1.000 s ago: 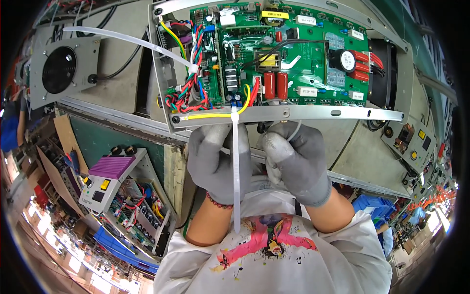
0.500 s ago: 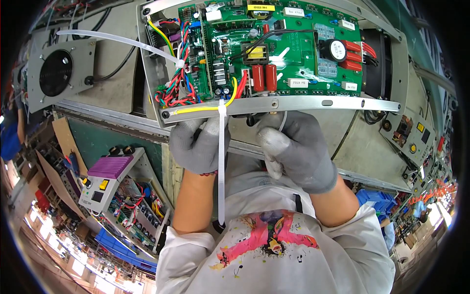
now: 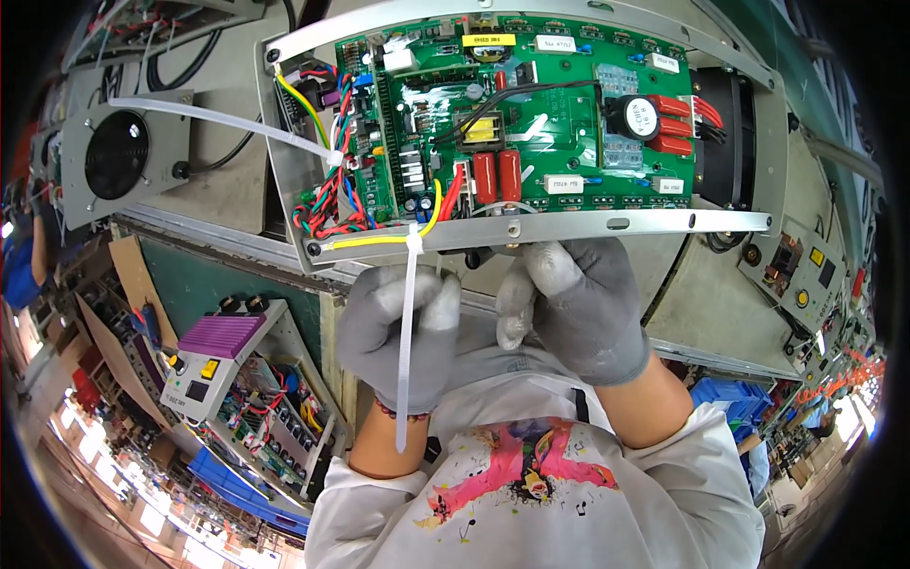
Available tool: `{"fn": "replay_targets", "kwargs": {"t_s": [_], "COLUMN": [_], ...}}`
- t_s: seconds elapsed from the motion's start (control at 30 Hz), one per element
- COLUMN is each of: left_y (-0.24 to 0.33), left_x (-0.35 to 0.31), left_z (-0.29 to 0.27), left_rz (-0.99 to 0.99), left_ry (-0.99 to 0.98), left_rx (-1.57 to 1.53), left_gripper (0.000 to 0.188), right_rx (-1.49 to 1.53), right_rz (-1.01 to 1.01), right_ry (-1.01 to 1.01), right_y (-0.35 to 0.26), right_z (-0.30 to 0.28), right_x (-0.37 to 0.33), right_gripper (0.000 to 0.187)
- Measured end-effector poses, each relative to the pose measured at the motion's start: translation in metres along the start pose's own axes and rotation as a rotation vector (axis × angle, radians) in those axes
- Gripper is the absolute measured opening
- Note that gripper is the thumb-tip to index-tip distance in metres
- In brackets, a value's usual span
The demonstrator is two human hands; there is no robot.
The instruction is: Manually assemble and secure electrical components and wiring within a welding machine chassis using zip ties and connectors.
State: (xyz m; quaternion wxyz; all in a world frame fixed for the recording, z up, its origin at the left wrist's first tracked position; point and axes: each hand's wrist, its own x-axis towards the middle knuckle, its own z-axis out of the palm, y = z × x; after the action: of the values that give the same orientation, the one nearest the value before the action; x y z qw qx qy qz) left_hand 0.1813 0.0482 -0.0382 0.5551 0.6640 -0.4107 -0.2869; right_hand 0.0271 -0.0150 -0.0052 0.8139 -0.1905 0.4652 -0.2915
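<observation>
Here's the open metal chassis (image 3: 569, 226) up on the desk (image 3: 223, 204), its green circuit board (image 3: 569, 114) face up, and both gloved hands are working just below its near rail! The left hand (image 3: 400, 332) sits below the chassis's left half, fingers curled, thumb beside the forefinger; whether they pinch anything, I cannot tell. A white cable tie (image 3: 406, 351) hangs from the chassis's near rail, crossing in front of that glove, with a yellow wire (image 3: 365, 241) running along the rail. Right hand (image 3: 583, 303) now, up against the chassis's lower edge, fingers bent inward, thumb raised; any grip there is hidden. A second cable tie (image 3: 227, 119) juts out left of the chassis, and a purple-topped unit (image 3: 223, 337) stands below and left of it.
</observation>
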Motion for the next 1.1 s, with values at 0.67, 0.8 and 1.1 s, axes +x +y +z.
{"fn": "replay_targets", "kwargs": {"t_s": [0.67,0.8,1.1], "left_y": [-0.012,-0.011,-0.015], "left_x": [0.018,0.018,0.011], "left_z": [-0.019,-0.018,-0.015], "left_rz": [-0.093,-0.135,-0.122], "left_ry": [-0.345,-0.359,-0.380], "left_rx": [-0.226,-0.263,-0.278], "left_gripper": [0.022,0.022,0.022], "right_rx": [0.078,0.033,0.011], "right_rz": [-0.074,-0.154,-0.221], "right_ry": [0.023,0.028,-0.024], "right_y": [0.012,0.017,0.021], "right_z": [0.007,0.009,0.010], "right_x": [0.001,0.002,0.007], "right_gripper": [0.021,0.020,0.018]}}
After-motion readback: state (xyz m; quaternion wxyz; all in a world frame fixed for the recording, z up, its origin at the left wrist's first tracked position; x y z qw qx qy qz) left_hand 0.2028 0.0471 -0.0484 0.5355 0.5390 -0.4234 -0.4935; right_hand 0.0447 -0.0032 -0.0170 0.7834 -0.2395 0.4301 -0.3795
